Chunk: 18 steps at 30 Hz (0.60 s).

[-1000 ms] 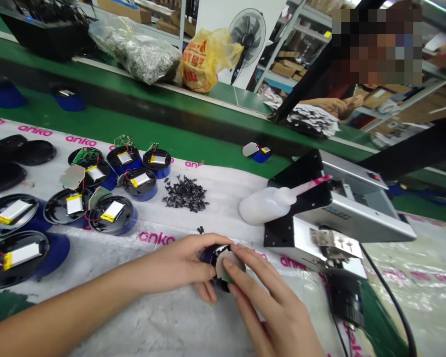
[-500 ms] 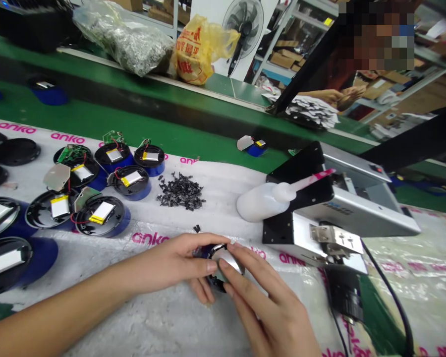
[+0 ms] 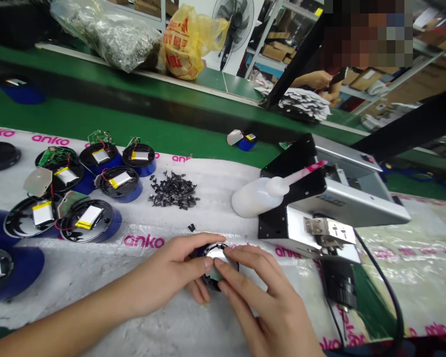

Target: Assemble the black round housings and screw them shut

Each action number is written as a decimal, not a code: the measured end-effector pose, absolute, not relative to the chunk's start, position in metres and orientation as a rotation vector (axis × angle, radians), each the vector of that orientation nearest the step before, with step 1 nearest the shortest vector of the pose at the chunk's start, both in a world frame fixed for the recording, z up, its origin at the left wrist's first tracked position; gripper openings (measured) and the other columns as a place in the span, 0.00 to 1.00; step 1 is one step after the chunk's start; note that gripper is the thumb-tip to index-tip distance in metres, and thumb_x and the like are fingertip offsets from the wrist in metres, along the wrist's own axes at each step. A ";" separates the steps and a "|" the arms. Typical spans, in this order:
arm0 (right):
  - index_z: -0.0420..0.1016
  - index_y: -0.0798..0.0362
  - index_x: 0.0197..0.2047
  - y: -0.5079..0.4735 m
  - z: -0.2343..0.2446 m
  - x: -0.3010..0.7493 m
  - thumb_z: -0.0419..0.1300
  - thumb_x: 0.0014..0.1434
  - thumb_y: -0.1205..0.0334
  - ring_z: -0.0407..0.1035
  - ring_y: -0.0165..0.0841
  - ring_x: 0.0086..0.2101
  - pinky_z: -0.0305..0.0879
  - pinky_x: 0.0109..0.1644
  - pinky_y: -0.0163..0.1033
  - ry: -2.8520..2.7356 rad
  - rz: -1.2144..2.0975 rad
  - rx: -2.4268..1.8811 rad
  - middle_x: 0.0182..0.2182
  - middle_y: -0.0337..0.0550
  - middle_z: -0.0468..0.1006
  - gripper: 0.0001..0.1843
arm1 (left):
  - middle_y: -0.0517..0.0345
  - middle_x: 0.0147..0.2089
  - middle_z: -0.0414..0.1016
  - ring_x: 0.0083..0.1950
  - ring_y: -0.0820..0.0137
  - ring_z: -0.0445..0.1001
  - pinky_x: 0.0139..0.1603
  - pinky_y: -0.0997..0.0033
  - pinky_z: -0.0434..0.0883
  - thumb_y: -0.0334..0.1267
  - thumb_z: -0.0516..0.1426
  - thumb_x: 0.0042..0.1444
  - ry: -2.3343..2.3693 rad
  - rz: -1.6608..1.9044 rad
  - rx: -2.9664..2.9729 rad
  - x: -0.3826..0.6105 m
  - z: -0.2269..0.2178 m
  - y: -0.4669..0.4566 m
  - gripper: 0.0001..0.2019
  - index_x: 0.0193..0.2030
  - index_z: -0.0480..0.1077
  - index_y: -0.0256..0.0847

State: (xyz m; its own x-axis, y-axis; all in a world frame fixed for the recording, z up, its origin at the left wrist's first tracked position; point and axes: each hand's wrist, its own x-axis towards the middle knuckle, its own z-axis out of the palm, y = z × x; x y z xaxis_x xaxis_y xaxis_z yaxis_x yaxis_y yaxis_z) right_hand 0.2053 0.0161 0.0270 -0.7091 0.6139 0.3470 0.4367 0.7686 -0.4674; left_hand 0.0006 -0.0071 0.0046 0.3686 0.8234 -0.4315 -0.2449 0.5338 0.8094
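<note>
Between my hands is a small round housing (image 3: 216,252) with a black rim and a shiny silver inside; its outer wall is mostly hidden. My left hand (image 3: 171,267) is wrapped around its left side, thumb on the rim and other fingers beneath. From the right, my right hand (image 3: 271,292) closes on the same housing, fingertips pressed at the rim and over the opening. Whether a small part sits under those fingertips I cannot tell. Just beyond lie a few loose black bits (image 3: 192,227), and farther off a pile of small black plastic pieces (image 3: 174,190).
Several blue housings with white batteries (image 3: 90,217) and green circuit boards (image 3: 55,156) stand at left. A white squeeze bottle (image 3: 252,197) leans by a silver-and-black machine (image 3: 360,198) at right. Across the bench are a yellow bag (image 3: 184,44) and a co-worker's hands (image 3: 319,82).
The view has shifted slightly, so the bench things sit farther left. My hands keep their hold on the housing, with the right fingers slightly moved. The co-worker's hands now hold a dark flat object.
</note>
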 end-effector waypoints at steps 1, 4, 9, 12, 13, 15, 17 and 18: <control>0.72 0.53 0.58 0.017 0.027 0.205 0.57 0.68 0.71 0.63 0.39 0.54 0.69 0.58 0.42 -2.453 0.514 -0.808 0.50 0.48 0.71 0.16 | 0.58 0.32 0.80 0.29 0.70 0.79 0.33 0.73 0.77 0.45 0.58 0.63 0.970 0.766 0.734 0.002 0.005 -0.008 0.25 0.66 0.66 0.42; 0.70 0.51 0.58 0.018 0.027 0.204 0.59 0.68 0.68 0.65 0.35 0.51 0.68 0.56 0.37 -2.397 0.585 -0.871 0.48 0.43 0.74 0.16 | 0.58 0.31 0.79 0.28 0.70 0.78 0.32 0.72 0.76 0.47 0.56 0.64 1.024 0.761 0.817 0.003 0.005 -0.011 0.27 0.68 0.64 0.41; 0.69 0.48 0.55 0.015 0.030 0.200 0.58 0.69 0.66 0.68 0.33 0.49 0.67 0.55 0.35 -2.356 0.605 -0.947 0.47 0.39 0.76 0.13 | 0.58 0.32 0.79 0.30 0.70 0.78 0.35 0.70 0.77 0.48 0.57 0.63 1.022 0.738 0.852 0.004 0.005 -0.013 0.29 0.69 0.62 0.45; 0.70 0.46 0.54 0.018 0.031 0.199 0.57 0.69 0.64 0.70 0.34 0.47 0.70 0.51 0.36 -2.374 0.592 -0.981 0.45 0.38 0.77 0.11 | 0.61 0.27 0.76 0.27 0.70 0.76 0.30 0.72 0.76 0.44 0.59 0.62 1.041 0.763 0.810 0.008 0.005 -0.014 0.28 0.67 0.63 0.43; 0.70 0.46 0.54 0.019 0.032 0.199 0.58 0.70 0.63 0.70 0.34 0.47 0.71 0.49 0.36 -2.392 0.578 -0.984 0.44 0.38 0.77 0.10 | 0.62 0.25 0.75 0.25 0.71 0.75 0.28 0.73 0.75 0.44 0.58 0.62 1.053 0.787 0.797 0.011 0.005 -0.014 0.27 0.67 0.64 0.42; 0.71 0.44 0.53 0.025 0.031 0.202 0.58 0.70 0.59 0.72 0.35 0.45 0.73 0.47 0.36 -2.442 0.535 -0.956 0.43 0.38 0.78 0.10 | 0.63 0.23 0.72 0.22 0.72 0.74 0.25 0.75 0.73 0.41 0.57 0.62 1.061 0.841 0.790 0.015 0.003 -0.014 0.24 0.64 0.65 0.42; 0.72 0.43 0.52 0.032 0.030 0.208 0.58 0.70 0.55 0.74 0.35 0.44 0.75 0.44 0.36 -2.500 0.500 -0.896 0.43 0.38 0.78 0.09 | 0.63 0.23 0.72 0.21 0.73 0.73 0.24 0.76 0.72 0.38 0.57 0.61 1.033 0.888 0.799 0.018 0.001 -0.013 0.22 0.62 0.67 0.42; 0.72 0.43 0.52 0.037 0.030 0.211 0.58 0.70 0.53 0.75 0.36 0.43 0.76 0.43 0.37 -2.529 0.480 -0.867 0.43 0.38 0.79 0.10 | 0.63 0.24 0.72 0.21 0.73 0.73 0.23 0.76 0.72 0.36 0.57 0.60 1.008 0.903 0.801 0.018 0.000 -0.011 0.21 0.61 0.67 0.41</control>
